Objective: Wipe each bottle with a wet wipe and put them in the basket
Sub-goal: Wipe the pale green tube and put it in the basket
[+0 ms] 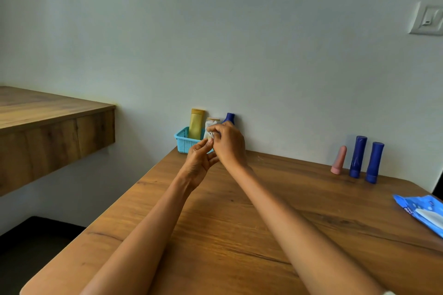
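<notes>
A turquoise basket (183, 141) stands at the table's far left corner against the wall. In it are a yellow bottle (196, 123), a pale bottle with a tan cap (212, 120) and a dark blue bottle (230, 117), the last partly hidden by my right hand (229, 143). That hand pinches a small crumpled white wet wipe (210, 135) just in front of the basket. My left hand (199, 163) reaches up from below, its thumb and forefinger on the wipe's lower end. Further right along the wall stand a pink bottle (339, 160) and two dark blue bottles (357, 156) (374, 162).
A blue pack of wet wipes (424, 213) lies at the right edge of the wooden table (239, 235). A wooden shelf (55, 127) juts from the wall on the left, with dark floor below. A light switch (428, 19) is on the wall.
</notes>
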Demonstrator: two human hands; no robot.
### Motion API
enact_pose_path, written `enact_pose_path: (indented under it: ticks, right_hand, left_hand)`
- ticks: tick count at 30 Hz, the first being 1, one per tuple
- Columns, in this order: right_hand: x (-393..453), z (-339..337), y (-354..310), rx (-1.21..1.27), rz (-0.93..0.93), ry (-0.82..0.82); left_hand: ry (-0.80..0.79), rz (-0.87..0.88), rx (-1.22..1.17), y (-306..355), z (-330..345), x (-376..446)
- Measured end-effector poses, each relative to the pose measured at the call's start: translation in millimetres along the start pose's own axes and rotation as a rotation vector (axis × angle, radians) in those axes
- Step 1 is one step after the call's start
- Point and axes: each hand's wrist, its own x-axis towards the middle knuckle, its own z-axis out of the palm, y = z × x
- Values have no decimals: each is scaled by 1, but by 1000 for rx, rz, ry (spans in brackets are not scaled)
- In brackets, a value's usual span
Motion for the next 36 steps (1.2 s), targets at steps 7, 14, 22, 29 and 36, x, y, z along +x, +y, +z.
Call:
enact_pose_path:
  ticks: [7,14,22,29,36]
  right_hand:
    - [-25,-5,12,-166,-281,-89]
    - [-49,-26,48,-258,-323,-184]
    - [-13,-25,29,50,-13,20]
    - [-9,5,26,69,84,-165]
    - [-5,-9,43,303,161,-280]
  left_hand:
    - [146,48,-79,3,-16,3]
    - [259,0,-5,1,-22,4]
    - [248,-110,168,-8,-16,5]
    - [356,-108,81,-7,-18,8]
    - [265,-164,94,-11,-14,7]
